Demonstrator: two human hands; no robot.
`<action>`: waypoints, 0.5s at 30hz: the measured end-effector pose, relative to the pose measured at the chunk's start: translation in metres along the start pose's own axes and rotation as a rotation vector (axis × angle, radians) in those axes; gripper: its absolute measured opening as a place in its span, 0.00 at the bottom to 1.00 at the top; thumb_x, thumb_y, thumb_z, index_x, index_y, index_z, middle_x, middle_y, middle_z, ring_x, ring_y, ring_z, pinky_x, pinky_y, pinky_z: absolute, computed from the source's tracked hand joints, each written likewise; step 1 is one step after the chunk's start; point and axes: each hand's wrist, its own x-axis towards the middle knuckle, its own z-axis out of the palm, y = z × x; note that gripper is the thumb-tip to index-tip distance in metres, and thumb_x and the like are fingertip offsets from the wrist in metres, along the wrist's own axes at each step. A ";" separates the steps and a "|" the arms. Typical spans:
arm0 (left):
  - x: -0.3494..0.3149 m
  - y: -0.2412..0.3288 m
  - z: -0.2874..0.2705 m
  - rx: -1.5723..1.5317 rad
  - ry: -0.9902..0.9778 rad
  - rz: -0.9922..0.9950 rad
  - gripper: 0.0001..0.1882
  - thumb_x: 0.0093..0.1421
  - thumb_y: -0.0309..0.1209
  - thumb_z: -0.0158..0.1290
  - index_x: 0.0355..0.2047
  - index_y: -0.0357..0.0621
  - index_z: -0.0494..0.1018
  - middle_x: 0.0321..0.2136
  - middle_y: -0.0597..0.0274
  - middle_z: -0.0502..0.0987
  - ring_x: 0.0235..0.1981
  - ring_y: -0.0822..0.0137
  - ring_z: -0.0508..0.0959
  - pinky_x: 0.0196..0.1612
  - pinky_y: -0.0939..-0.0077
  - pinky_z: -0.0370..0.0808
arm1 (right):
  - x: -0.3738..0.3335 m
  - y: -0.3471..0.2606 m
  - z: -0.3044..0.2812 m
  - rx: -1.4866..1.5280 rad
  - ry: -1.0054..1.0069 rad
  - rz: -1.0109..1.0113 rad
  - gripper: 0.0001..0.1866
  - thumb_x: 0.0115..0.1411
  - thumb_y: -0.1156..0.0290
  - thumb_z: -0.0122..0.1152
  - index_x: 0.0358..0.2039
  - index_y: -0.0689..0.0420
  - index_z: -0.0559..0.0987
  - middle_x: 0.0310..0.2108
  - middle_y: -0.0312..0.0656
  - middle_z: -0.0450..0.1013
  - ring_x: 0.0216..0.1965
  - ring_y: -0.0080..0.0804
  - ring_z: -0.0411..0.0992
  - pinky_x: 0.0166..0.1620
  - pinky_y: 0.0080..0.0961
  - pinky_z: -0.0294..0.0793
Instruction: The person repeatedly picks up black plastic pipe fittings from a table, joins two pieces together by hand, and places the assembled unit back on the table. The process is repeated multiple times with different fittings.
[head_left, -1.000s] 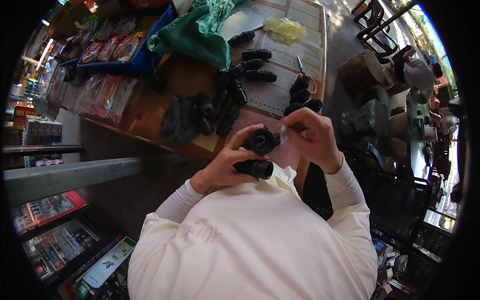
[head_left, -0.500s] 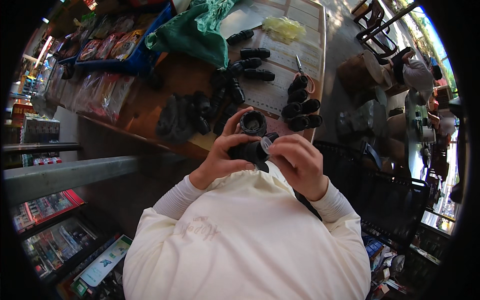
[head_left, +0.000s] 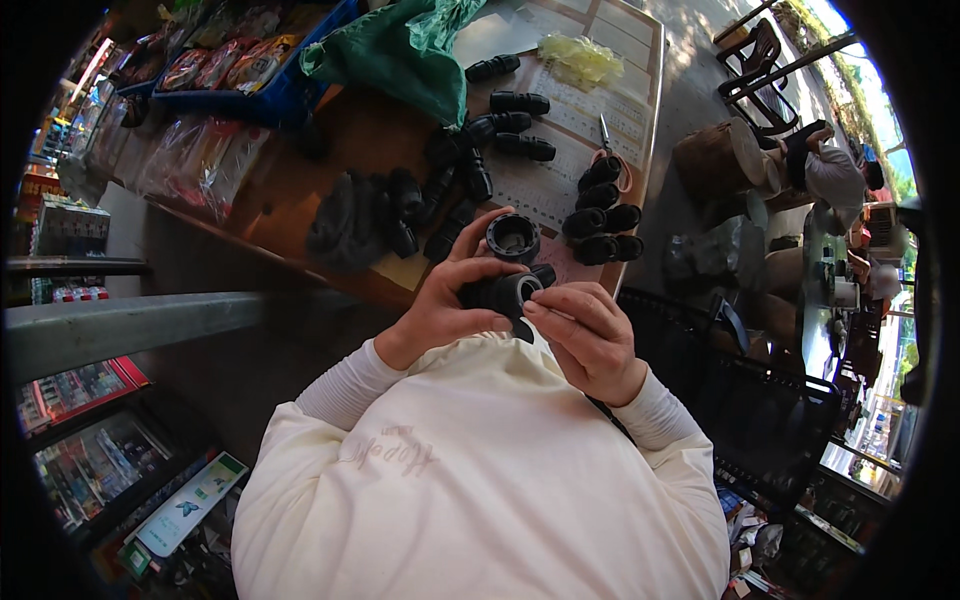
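My left hand (head_left: 440, 305) is closed around a black plastic pipe fitting (head_left: 490, 292) in front of my chest. One wide round mouth (head_left: 513, 238) of black plastic faces up beside my fingers; whether it belongs to the same fitting is hidden. At the other opening, a pale translucent ring (head_left: 529, 285) sits at the rim. My right hand (head_left: 592, 340) pinches at that ring with thumb and forefinger. Just beyond my hands, several similar black fittings (head_left: 524, 147) lie on the table, with another cluster (head_left: 597, 222) at its right edge.
Scissors (head_left: 604, 135) lie by the right cluster on the wooden table (head_left: 280, 195). Farther back are a yellowish plastic bag (head_left: 580, 60), a green sack (head_left: 400, 65) and a blue crate (head_left: 285, 100) of packets. A metal rail (head_left: 180, 325) runs at left; a black chair (head_left: 765, 420) stands at right.
The translucent ring, tilted out of the opening before, now lies flatter against its rim. My right fingers have moved slightly left and closer to the fitting. The left hand keeps its hold.
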 end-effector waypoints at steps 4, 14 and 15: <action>0.000 0.002 -0.002 0.038 -0.009 0.001 0.26 0.43 0.32 0.69 0.44 0.38 0.79 0.66 0.49 0.50 0.61 0.55 0.64 0.61 0.64 0.59 | -0.011 -0.001 0.009 -0.044 0.049 0.017 0.19 0.46 0.83 0.65 0.42 0.62 0.81 0.43 0.43 0.73 0.41 0.41 0.72 0.43 0.31 0.75; -0.002 -0.005 -0.004 0.088 -0.040 0.021 0.27 0.41 0.35 0.70 0.43 0.39 0.79 0.66 0.48 0.50 0.62 0.54 0.63 0.63 0.62 0.58 | -0.012 0.007 0.003 0.318 0.103 0.227 0.15 0.52 0.86 0.62 0.40 0.60 0.82 0.38 0.43 0.76 0.42 0.38 0.75 0.45 0.31 0.75; 0.000 -0.005 -0.004 0.079 -0.057 0.033 0.27 0.41 0.36 0.70 0.43 0.40 0.79 0.67 0.48 0.50 0.62 0.53 0.62 0.63 0.61 0.57 | -0.013 -0.001 -0.005 0.456 0.113 0.417 0.15 0.55 0.85 0.60 0.43 0.60 0.81 0.41 0.43 0.75 0.41 0.33 0.76 0.43 0.27 0.75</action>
